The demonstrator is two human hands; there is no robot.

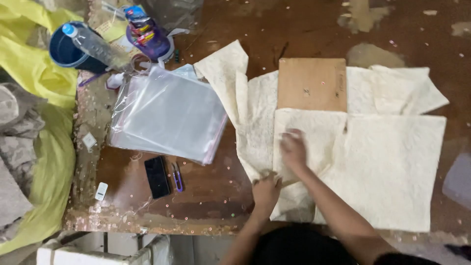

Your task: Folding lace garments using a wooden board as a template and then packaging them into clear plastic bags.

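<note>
A cream textured cloth garment (pixel 387 162) lies spread on a brown wooden table (pixel 216 191), folded around a brown cardboard sheet (pixel 312 83). My right hand (pixel 293 149) rests flat on the folded cloth just below the cardboard, fingers spread and slightly blurred. My left hand (pixel 266 189) pinches the lower left corner of the fold, near the table's front edge. A loose flap of the cloth (pixel 223 68) sticks up to the left.
A stack of clear plastic bags (pixel 167 115) lies left of the cloth. A black phone (pixel 157 176) and small purple snips (pixel 177 176) sit near the front edge. A blue bucket (pixel 66 51), plastic bottle (pixel 95 46) and yellow fabric (pixel 39 73) are at far left.
</note>
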